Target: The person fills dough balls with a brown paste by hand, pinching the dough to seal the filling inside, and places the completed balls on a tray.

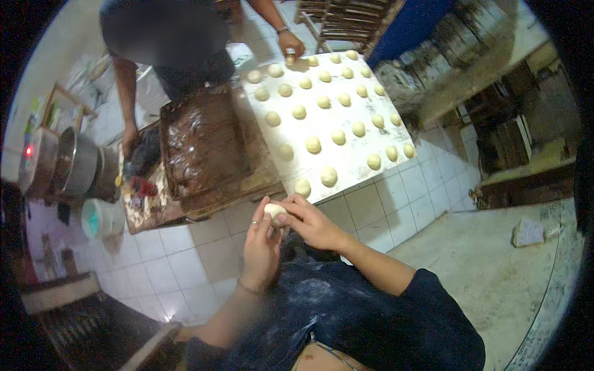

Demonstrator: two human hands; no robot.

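Observation:
My left hand (263, 244) and my right hand (307, 224) cradle one pale dough ball (276, 211) between their fingers, in front of my body. Just beyond them is a white floured board (352, 176) with rows of dough balls (328, 176). To its left, a dark rectangular tray (166, 148) holds a glossy brown mass (204, 142), resting on a stained worktop (260, 188).
A co-worker (195, 74) stands opposite, one hand (291, 43) at the board's far edge, the other (130, 139) left of the tray. Metal pots (74, 161) and a white bucket (102, 217) are at left; chairs (340, 18) and cluttered shelving (513, 123) are behind and right.

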